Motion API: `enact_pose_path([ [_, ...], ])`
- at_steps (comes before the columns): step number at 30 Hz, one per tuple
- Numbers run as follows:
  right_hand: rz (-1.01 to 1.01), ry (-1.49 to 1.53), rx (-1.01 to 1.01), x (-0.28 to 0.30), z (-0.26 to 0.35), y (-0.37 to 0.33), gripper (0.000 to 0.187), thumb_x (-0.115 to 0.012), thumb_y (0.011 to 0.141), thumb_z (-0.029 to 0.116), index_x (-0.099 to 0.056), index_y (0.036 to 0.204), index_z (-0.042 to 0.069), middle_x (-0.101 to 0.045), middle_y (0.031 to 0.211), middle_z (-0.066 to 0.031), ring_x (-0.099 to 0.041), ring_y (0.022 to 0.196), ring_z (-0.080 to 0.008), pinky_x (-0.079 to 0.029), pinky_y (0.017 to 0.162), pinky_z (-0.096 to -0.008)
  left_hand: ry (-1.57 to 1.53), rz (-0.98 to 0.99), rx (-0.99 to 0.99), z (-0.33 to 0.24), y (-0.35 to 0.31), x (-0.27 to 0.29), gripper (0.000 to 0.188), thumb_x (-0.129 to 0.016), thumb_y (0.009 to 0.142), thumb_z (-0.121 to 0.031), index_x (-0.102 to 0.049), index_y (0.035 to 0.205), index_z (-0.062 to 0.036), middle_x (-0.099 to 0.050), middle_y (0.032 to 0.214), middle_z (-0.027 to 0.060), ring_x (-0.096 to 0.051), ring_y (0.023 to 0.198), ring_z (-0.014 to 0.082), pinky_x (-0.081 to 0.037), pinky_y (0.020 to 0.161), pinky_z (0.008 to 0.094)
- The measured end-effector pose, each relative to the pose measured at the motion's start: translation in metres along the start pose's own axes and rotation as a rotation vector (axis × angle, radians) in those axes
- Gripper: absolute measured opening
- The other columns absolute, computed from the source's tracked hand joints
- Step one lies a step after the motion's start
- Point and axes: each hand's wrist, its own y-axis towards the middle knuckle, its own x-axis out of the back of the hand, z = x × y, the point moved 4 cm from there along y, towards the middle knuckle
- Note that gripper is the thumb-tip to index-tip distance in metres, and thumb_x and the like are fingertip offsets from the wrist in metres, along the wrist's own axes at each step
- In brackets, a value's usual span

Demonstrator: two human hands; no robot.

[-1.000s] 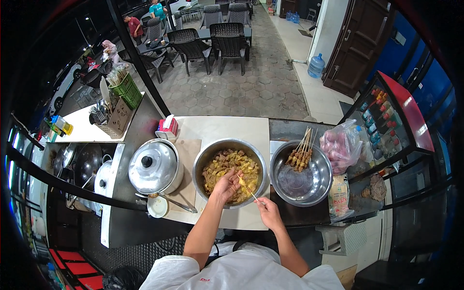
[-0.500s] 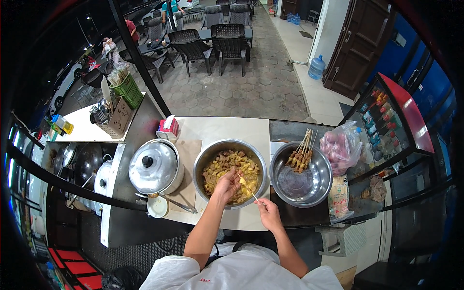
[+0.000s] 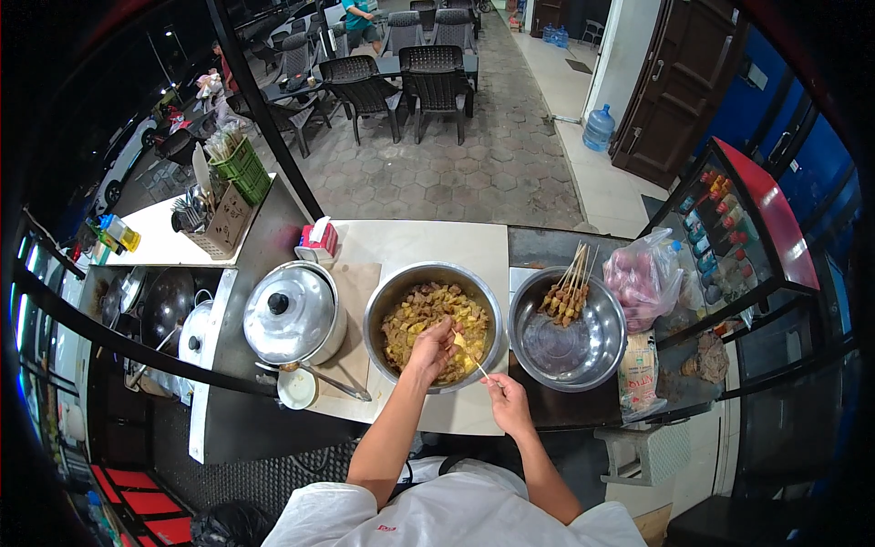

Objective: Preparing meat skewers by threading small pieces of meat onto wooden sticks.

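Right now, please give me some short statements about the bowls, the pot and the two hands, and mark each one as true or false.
1. The left hand is over the bowl of meat pieces. True.
2. The right hand holds a thin wooden skewer. True.
3. The finished skewers lie in the same bowl as the loose meat. False: they lean in the steel bowl to its right.
4. The pot on the left stands open. False: a lid with a black knob covers it.
5. A pink plastic bag sits to the right of the steel bowl. True.
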Motion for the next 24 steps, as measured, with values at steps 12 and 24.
enact_pose_path([
  [12,0.184,0.825,-0.409,-0.013,-0.012,-0.008,0.018,-0.04,0.096,0.015,-0.052,0.097,0.0,-0.024,0.049,0.0077,-0.019,0.037,-0.003,-0.018,0.036,-0.0214,-0.059,0.063,-0.02,0.01,-0.009,-0.011,0.018,-0.054,0.09,-0.03,-0.06,0.095,-0.014,-0.064,0.088,-0.0005,-0.055,0.083,0.0097,-0.041,0.07,0.0266],
  [24,0.123,0.559,-0.299,-0.011,-0.011,-0.006,0.02,-0.041,0.096,0.017,-0.053,0.096,0.001,-0.025,0.051,0.0084,-0.018,0.039,-0.0021,-0.018,0.038,-0.0207,-0.024,0.022,-0.013,-0.002,-0.008,-0.017,0.018,-0.055,0.089,-0.026,-0.058,0.099,-0.0116,-0.063,0.096,0.0019,-0.053,0.086,0.0093,-0.038,0.071,0.0277],
])
